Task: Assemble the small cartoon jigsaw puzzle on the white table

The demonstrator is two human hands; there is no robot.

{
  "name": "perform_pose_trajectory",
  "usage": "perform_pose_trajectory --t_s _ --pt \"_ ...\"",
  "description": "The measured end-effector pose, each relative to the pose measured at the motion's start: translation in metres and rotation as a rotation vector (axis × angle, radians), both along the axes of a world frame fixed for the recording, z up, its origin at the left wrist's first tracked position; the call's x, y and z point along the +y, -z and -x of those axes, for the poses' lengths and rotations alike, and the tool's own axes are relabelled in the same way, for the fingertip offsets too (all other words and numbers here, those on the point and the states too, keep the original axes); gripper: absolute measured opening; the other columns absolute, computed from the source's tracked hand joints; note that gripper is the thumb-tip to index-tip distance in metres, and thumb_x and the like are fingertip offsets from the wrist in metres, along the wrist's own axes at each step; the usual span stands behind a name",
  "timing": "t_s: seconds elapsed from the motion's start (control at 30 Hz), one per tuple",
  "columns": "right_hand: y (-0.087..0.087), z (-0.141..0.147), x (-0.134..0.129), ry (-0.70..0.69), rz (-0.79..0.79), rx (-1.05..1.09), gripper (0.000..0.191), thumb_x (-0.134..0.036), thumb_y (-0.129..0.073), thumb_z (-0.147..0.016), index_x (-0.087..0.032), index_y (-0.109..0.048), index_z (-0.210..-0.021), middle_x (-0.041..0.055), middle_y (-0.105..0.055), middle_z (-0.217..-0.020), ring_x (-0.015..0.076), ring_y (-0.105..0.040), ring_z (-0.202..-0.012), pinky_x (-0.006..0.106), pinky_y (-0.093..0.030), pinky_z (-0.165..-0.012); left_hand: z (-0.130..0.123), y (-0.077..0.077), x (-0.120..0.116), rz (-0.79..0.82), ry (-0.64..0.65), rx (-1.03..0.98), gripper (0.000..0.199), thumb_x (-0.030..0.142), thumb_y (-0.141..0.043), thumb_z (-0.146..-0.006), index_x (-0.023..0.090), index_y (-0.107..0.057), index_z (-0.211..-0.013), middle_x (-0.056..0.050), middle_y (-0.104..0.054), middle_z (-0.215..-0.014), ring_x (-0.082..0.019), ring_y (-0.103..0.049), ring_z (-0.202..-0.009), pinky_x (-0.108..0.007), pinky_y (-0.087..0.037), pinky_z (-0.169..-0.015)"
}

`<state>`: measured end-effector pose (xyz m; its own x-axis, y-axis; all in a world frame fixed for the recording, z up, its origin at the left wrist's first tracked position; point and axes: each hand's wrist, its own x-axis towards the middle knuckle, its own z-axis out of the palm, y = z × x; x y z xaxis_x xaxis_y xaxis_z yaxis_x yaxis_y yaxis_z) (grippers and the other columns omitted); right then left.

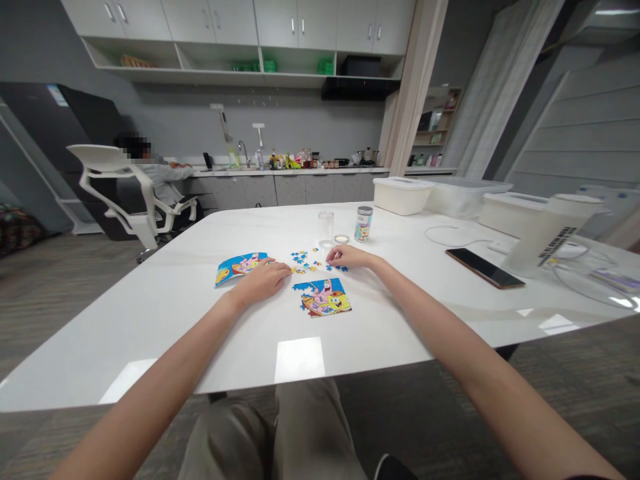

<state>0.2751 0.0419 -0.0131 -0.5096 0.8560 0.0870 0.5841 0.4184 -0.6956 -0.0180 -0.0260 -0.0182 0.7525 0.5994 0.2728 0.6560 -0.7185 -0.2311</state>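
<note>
My left hand [269,279] lies with its fingers stretched out. It covers part of a curved picture sheet [229,268], and its fingertips reach the nearest loose pieces. Just right of the loose puzzle pieces [300,257], my right hand [351,257] has its thumb and fingers pinched on a small puzzle piece, mostly hidden by the fingertips. More blue pieces [338,268] lie beneath that hand. Nearer to me is the partly joined jigsaw puzzle [326,298], showing a pink and a yellow cartoon figure; its left edge is uneven.
Beyond the pieces stand a clear jar [326,229], a round lid [341,239] and a printed can [363,225]. A phone [484,268], a white tumbler [547,237], cables and storage boxes [403,195] occupy the right side. A person sits in a white chair [107,163] far left.
</note>
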Motion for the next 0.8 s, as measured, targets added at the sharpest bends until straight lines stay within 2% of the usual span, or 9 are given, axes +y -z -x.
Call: perform_pose_trajectory --t_s 0.2,0.37,0.47,0.57,0.67,0.8 --pt "-0.001 -0.019 0.006 -0.014 -0.007 -0.002 0.016 -0.019 -0.065 -0.078 -0.015 -0.072 -0.092 0.0058 -0.072 -0.087 0.0133 -0.062 -0.069 0.021 -0.045 -0.058 0.001 0.005 0.003 0.054 0.023 -0.049 0.033 0.013 -0.038 -0.089 0.017 -0.066 -0.107 -0.007 -0.068 -0.117 -0.019 -0.060 -0.107 -0.035 -0.040 -0.099" --pt "-0.005 -0.034 0.010 0.039 -0.058 0.040 0.020 -0.014 -0.053 -0.083 -0.014 -0.069 -0.095 0.0077 -0.071 -0.093 0.0131 -0.065 -0.074 0.022 -0.048 -0.064 0.000 0.004 0.003 0.083 0.016 -0.066 0.033 0.012 -0.039 -0.088 0.018 -0.065 -0.107 -0.006 -0.068 -0.116 -0.019 -0.060 -0.108 -0.034 -0.042 -0.099" --pt "-0.007 -0.042 0.009 0.046 -0.073 0.023 0.019 -0.018 -0.058 -0.079 -0.012 -0.070 -0.093 0.0078 -0.072 -0.086 0.0143 -0.064 -0.071 0.025 -0.048 -0.065 -0.003 0.002 0.001 0.091 -0.014 -0.060 0.033 0.013 -0.038 -0.089 0.017 -0.065 -0.108 -0.007 -0.068 -0.117 -0.020 -0.060 -0.108 -0.035 -0.042 -0.099" --pt "-0.007 -0.048 0.006 -0.042 -0.004 -0.089 0.020 -0.024 -0.069 -0.070 -0.013 -0.072 -0.087 0.0059 -0.071 -0.078 0.0164 -0.063 -0.071 0.027 -0.048 -0.067 -0.005 0.003 0.000 0.101 -0.059 -0.053 0.034 0.015 -0.037 -0.091 0.016 -0.063 -0.113 -0.008 -0.066 -0.121 -0.020 -0.060 -0.110 -0.035 -0.043 -0.099" --pt "-0.007 -0.049 0.004 -0.098 0.053 -0.202 0.027 -0.025 -0.072 -0.066 -0.015 -0.073 -0.091 0.0050 -0.072 -0.082 0.0174 -0.064 -0.076 0.027 -0.047 -0.069 -0.006 0.007 0.001 0.094 -0.083 -0.043 0.038 0.017 -0.034 -0.093 0.014 -0.058 -0.122 -0.011 -0.062 -0.128 -0.022 -0.057 -0.116 -0.037 -0.043 -0.100" --pt "-0.006 -0.042 0.005 -0.072 -0.008 -0.224 0.024 -0.024 -0.067 -0.070 -0.015 -0.073 -0.092 0.0053 -0.072 -0.086 0.0167 -0.063 -0.077 0.025 -0.046 -0.069 -0.009 0.010 0.002 0.098 -0.064 -0.014 0.041 0.013 -0.033 -0.092 0.014 -0.054 -0.128 -0.011 -0.057 -0.134 -0.021 -0.054 -0.120 -0.036 -0.042 -0.102"
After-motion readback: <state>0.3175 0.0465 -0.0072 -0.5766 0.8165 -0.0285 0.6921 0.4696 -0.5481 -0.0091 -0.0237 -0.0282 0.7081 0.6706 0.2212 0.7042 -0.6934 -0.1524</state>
